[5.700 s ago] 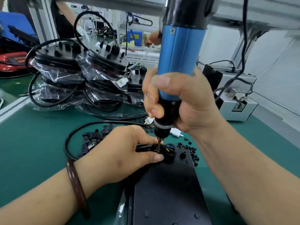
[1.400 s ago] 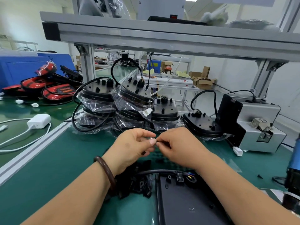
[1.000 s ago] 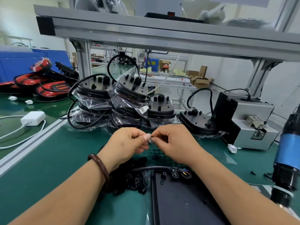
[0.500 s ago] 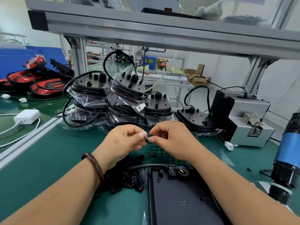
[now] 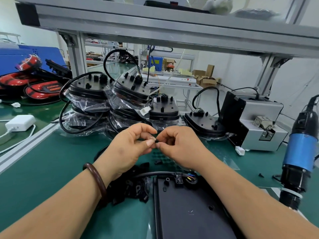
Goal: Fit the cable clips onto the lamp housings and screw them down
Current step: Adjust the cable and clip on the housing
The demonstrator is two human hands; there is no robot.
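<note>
Both hands are raised over the middle of the green bench [image 5: 43,161], fingertips meeting. The left hand [image 5: 127,149] and right hand [image 5: 179,149] each pinch the same small black piece [image 5: 156,140] between thumb and forefinger, the other fingers curled in. It is probably a cable clip or its screw, but it is too small and too covered to say which, or which way it points.

The lamp housing [image 5: 189,213] lies flat at the near edge, its long axis running from the near edge towards the far one. The cable [image 5: 158,174] crosses its far end from left to right, coloured wires showing at the right. One fitted clip [image 5: 179,179] sits over the cable there. The loose clips [image 5: 136,187] are heaped just left of the housing, touching its left side.

A clip looks light, stiff and slick, easy to drop or flick away, so I would pinch it by its sides and leave the screw hole open. The housing looks rigid and should stay put under a pressing hand. The electric screwdriver [image 5: 301,152] hangs upright at the right edge, in no hand.
</note>
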